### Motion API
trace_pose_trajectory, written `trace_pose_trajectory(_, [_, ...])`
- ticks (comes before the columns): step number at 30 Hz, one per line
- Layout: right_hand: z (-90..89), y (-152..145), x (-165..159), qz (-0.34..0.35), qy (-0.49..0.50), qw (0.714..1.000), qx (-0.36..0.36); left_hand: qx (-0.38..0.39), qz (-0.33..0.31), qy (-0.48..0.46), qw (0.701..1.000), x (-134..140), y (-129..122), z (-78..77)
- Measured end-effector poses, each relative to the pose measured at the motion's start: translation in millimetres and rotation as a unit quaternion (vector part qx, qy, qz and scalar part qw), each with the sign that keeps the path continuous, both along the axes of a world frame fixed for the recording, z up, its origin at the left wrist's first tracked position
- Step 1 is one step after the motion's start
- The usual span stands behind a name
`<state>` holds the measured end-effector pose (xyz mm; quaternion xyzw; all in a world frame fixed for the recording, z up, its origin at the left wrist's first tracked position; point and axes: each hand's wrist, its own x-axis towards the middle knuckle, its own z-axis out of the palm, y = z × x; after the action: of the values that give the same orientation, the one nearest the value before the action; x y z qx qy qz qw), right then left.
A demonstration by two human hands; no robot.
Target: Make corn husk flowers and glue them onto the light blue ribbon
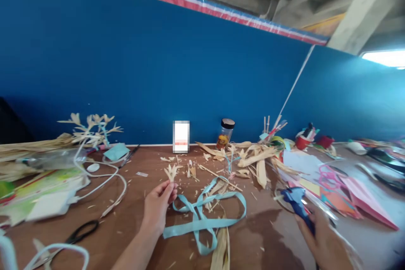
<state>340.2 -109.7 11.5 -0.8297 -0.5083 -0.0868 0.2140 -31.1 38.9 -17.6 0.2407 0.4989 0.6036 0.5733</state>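
Note:
Near the middle of the table, my left hand (160,202) pinches a small pale flower (171,171) by its base, petals spread upward; it looks made of dried corn husk. On the right side, my right hand (325,236) is closed round the handle of a blue glue gun (295,202), slightly blurred, its nozzle toward the left. A looped light-blue ribbon (205,222) lies between the two hands. Below it, a strip of corn husk (221,249) runs to the near edge. Small husk scraps (191,171) are scattered beyond my left hand.
Black-handled scissors (84,231) and a white cable (122,190) lie at left, with a finished husk-flower spray (91,128) behind. A black-lidded jar (225,133) and a husk pile (261,158) stand at the back. Coloured paper (367,200) lies right. A blue partition (158,63) rises behind.

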Motion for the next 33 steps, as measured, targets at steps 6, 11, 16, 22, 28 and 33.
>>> trace_pose_trajectory(6, [31.2,9.0,-31.5,0.058,0.197,0.969,0.135,0.014,-0.01,0.008,1.0,-0.4,-1.1,3.0])
trace_pose_trajectory(11, [47.8,28.6,-81.6,0.116,0.495,0.846,0.162,0.025,-0.017,0.02,0.999,-0.6,-2.1,3.5])
trace_pose_trajectory(16, [42.0,59.1,-139.9,0.235,0.623,0.737,0.117,0.032,-0.021,0.021,0.999,-1.1,-3.7,4.3])
trace_pose_trajectory(22, [17.2,103.1,-191.9,0.36,0.646,0.672,0.041,0.03,-0.012,-0.004,0.999,-0.7,0.0,0.8])
trace_pose_trajectory(28, [-0.8,121.0,-215.2,0.371,0.675,0.637,0.006,0.038,-0.006,-0.05,0.998,-1.8,2.1,-5.3])
trace_pose_trajectory(33, [-18.3,118.8,-213.6,0.37,0.663,0.651,0.027,0.041,-0.023,-0.05,0.998,-0.8,1.1,-4.7])
